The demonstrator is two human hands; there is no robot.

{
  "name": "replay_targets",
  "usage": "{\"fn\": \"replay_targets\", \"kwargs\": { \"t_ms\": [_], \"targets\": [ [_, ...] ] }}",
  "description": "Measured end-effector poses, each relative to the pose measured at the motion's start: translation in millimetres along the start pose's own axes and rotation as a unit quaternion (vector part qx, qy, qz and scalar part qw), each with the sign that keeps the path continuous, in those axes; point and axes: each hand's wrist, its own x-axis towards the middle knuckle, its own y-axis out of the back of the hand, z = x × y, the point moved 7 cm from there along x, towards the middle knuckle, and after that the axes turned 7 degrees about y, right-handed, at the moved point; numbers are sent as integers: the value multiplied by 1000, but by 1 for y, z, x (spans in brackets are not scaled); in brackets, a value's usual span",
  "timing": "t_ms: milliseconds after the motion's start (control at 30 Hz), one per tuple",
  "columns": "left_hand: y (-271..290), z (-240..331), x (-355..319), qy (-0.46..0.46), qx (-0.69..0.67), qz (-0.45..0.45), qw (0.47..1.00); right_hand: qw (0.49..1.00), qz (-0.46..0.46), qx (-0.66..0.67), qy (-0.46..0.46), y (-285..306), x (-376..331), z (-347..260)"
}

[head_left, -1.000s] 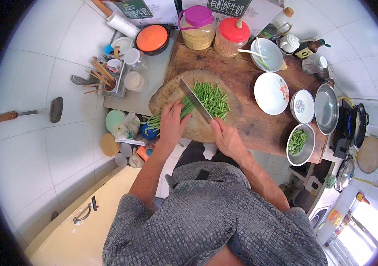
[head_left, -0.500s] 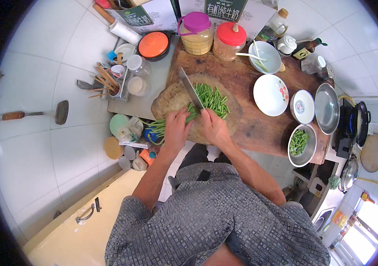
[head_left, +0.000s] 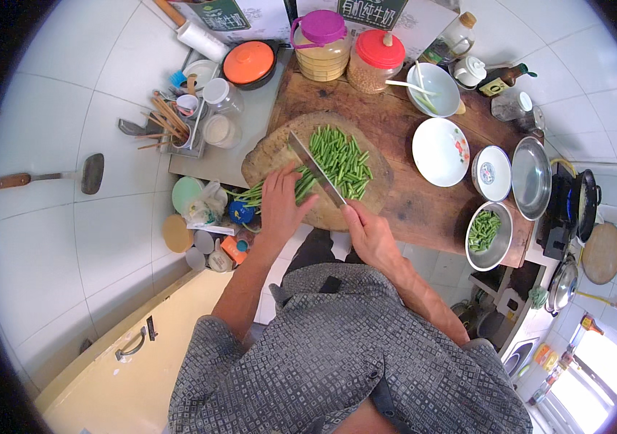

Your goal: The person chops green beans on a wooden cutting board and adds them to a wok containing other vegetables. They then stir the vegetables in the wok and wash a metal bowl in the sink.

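A person stands at a wooden counter (head_left: pixel 424 206) and cuts green beans on a round wooden chopping board (head_left: pixel 279 148). The right hand (head_left: pixel 368 233) is closed around the handle of a cleaver (head_left: pixel 315 168), whose broad blade lies slanted across the middle of the board with its edge down among the beans. The left hand (head_left: pixel 279 205) rests flat, fingers curled a little, on a bundle of uncut long beans (head_left: pixel 258 194) that runs off the near left edge of the board; its fingertips lie just beside the blade. On the far side of the blade sits a loose heap of short cut bean pieces (head_left: pixel 341 159), spread over the right half of the board. A steel bowl (head_left: pixel 489 236) at the near right end of the counter holds more cut beans. Beyond the board stand a white plate (head_left: pixel 440 152), a smaller patterned dish (head_left: pixel 492 173), a steel pan (head_left: pixel 531 177), a white bowl with a spoon (head_left: pixel 433 88), and two jars, one with a purple lid (head_left: pixel 320 45) and one with a red lid (head_left: pixel 375 61). Left of the board are an orange-lidded pot (head_left: pixel 249 64) and a holder of chopsticks (head_left: pixel 167 123). A spatula (head_left: pixel 48 176) hangs on the tiled wall.
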Motion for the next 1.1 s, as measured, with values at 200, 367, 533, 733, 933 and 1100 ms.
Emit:
{"fn": "replay_targets", "kwargs": {
  "t_ms": [200,367,533,733,933,1100],
  "targets": [
    [-6,-7,-2,14,-10,-25,1000,998,-23,-55,-16,-2,2,16],
    [-12,-13,-4,30,-24,-35,999,997,-23,-65,17,-10,15,22],
    [-14,-9,-3,-17,14,-26,999,990,15,-101,92,-34,36,21],
    [-28,-9,-3,7,55,-86,995,992,49,-79,87,-36,36,26],
    [-28,-11,9,6,53,-74,996,997,66,-11,31,-28,36,41],
    [-31,-15,15,2,51,-66,996,998,52,-32,17,-29,22,45]
  ]
}}
